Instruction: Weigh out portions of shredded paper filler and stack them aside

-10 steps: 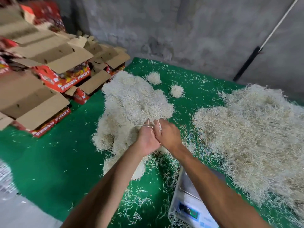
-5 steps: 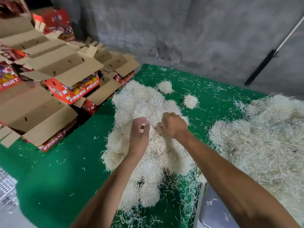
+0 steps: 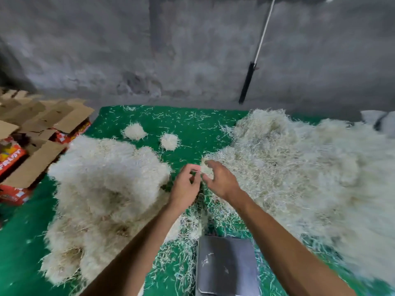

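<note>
A tall stack of pale shredded-paper portions (image 3: 102,189) lies on the green mat at the left. The big loose pile of shredded paper (image 3: 299,178) covers the right side. A steel scale pan (image 3: 226,265) sits near the bottom centre, bare but for a few strands. Both hands hover between stack and pile. My left hand (image 3: 186,184) holds nothing, its fingers curled and apart. My right hand (image 3: 221,180) reaches the loose pile's near edge, thumb and fingers closing on a small tuft (image 3: 207,169).
Two small paper balls (image 3: 134,131) (image 3: 170,141) lie farther back on the green mat (image 3: 192,122). Open cardboard fruit boxes (image 3: 42,133) crowd the left edge. A grey wall with a leaning pole (image 3: 248,82) closes the back. Loose strands litter the mat.
Both hands left the top of the left stack and moved right to the edge of the loose pile. The view swung right, and the scale pan now shows.
</note>
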`<act>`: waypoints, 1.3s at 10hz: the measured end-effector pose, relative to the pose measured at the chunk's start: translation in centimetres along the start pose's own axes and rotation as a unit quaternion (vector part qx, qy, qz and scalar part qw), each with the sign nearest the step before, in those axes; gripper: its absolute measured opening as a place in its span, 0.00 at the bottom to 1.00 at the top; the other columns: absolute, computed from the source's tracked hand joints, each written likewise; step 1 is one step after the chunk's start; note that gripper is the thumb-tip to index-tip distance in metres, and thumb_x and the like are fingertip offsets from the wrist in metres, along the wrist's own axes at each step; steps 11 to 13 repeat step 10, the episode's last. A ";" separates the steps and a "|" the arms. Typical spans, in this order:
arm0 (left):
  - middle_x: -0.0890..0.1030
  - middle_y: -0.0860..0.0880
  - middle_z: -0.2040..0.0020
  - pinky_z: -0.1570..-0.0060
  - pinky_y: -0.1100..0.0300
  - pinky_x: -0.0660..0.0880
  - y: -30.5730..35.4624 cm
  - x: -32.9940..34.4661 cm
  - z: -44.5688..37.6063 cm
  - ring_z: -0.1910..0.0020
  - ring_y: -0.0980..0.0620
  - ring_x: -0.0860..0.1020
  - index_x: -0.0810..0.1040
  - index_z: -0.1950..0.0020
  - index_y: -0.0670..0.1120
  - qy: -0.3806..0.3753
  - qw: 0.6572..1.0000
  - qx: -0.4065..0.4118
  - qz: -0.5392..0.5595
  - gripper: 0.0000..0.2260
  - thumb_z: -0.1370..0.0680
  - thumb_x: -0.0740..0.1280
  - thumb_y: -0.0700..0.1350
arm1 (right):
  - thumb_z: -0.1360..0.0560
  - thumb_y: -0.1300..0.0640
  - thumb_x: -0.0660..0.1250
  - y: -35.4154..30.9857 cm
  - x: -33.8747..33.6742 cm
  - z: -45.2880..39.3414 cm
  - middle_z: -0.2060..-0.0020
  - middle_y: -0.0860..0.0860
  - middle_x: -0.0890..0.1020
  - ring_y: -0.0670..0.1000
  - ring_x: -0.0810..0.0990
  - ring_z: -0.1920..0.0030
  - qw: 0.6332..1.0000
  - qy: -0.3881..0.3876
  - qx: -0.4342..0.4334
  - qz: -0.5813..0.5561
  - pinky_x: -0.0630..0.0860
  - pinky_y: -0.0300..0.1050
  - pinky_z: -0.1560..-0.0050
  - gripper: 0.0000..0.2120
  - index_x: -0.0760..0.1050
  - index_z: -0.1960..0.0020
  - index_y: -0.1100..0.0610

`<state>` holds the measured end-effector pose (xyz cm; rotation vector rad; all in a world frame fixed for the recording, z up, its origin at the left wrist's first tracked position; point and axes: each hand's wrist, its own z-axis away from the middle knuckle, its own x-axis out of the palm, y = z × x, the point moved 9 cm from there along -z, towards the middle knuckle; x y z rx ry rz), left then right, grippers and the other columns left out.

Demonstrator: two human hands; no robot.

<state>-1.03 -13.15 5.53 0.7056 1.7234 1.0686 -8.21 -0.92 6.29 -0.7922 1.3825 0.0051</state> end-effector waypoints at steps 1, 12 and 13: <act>0.79 0.61 0.45 0.57 0.70 0.74 1.5 6.5 -2.1 0.53 0.70 0.78 0.75 0.42 0.58 -0.061 0.998 0.023 -0.003 0.09 0.17 0.65 0.43 | 0.18 0.47 0.65 5.5 -1.9 0.6 0.28 0.56 0.74 0.57 0.74 0.30 1.000 0.011 0.029 -0.002 0.73 0.53 0.33 0.28 0.65 0.21 0.53; 0.74 0.50 0.28 0.62 0.68 0.78 -1.9 16.2 -6.7 0.65 0.65 0.78 0.72 0.27 0.52 -0.166 0.977 -0.068 -0.111 0.18 0.17 0.66 0.45 | 0.17 0.39 0.57 16.4 1.9 0.4 0.34 0.49 0.78 0.53 0.80 0.39 0.993 -0.018 0.047 0.111 0.82 0.48 0.45 0.25 0.71 0.27 0.52; 0.74 0.50 0.28 0.62 0.68 0.78 -1.9 16.2 -6.7 0.65 0.65 0.78 0.72 0.27 0.52 -0.166 0.977 -0.068 -0.111 0.18 0.17 0.66 0.45 | 0.17 0.39 0.57 16.4 1.9 0.4 0.34 0.49 0.78 0.53 0.80 0.39 0.993 -0.018 0.047 0.111 0.82 0.48 0.45 0.25 0.71 0.27 0.52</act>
